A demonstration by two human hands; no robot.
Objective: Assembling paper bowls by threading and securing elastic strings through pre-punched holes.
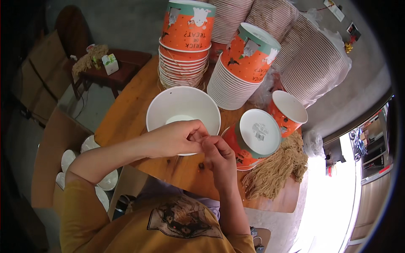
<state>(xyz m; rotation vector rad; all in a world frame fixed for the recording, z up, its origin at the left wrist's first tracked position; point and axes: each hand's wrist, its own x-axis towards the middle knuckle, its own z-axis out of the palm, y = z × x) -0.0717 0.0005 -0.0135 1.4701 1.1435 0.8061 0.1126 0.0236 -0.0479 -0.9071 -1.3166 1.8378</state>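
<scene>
My left hand (180,137) and my right hand (219,155) meet fingertip to fingertip at the near rim of a white-lined paper bucket (183,100). Both hands are closed in a pinch; whatever lies between the fingers is too small to make out. The bucket stands upright on the wooden table, its white inside showing and a small dark hole near its far rim. To the right of my right hand, an orange and green paper bucket (260,131) sits upside down. Beside it lies a bundle of tan string (274,170).
Upside-down stacks of printed buckets (185,46), (240,67) rise at the table's far side. Another bucket (290,110) stands upright at right. Plastic-wrapped stacks (314,57) are behind. At lower left, a cardboard box (48,164) holds several white buckets. A dark red stool (126,67) stands farther left.
</scene>
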